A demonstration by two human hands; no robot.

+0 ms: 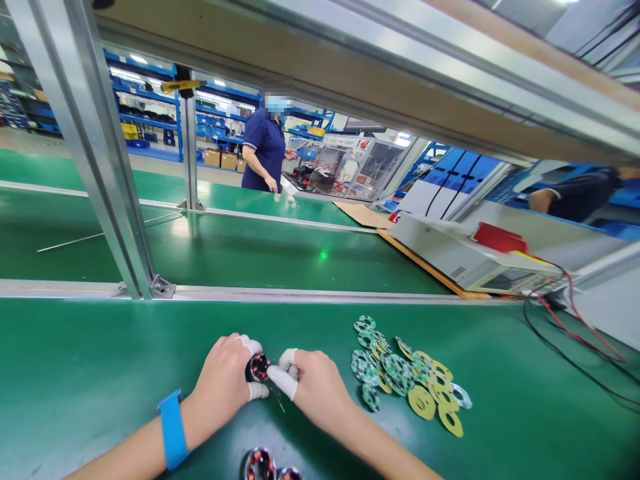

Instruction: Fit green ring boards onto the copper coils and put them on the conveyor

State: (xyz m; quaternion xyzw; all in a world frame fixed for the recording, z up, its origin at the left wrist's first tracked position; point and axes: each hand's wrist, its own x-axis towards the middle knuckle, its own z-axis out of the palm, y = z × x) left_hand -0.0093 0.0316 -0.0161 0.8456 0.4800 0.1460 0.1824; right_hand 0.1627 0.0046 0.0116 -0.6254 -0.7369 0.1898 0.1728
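My left hand (225, 377), with white finger cots and a blue wrist strap (173, 430), grips a small round black part with copper coils (258, 367) just above the green mat. My right hand (310, 380), also in finger cots, pinches at the same part from the right side. A heap of thin ring-shaped discs (400, 370), green and yellow, lies on the mat just right of my right hand. Two more coil parts (267, 465) sit at the near edge below my hands.
A green work surface (90, 373) runs across the front, with a green conveyor belt (260, 253) behind a metal rail. A white instrument (465, 257) with red and black leads stands at the right. An aluminium post (100, 153) rises at left. A person in dark blue (264, 150) works far back.
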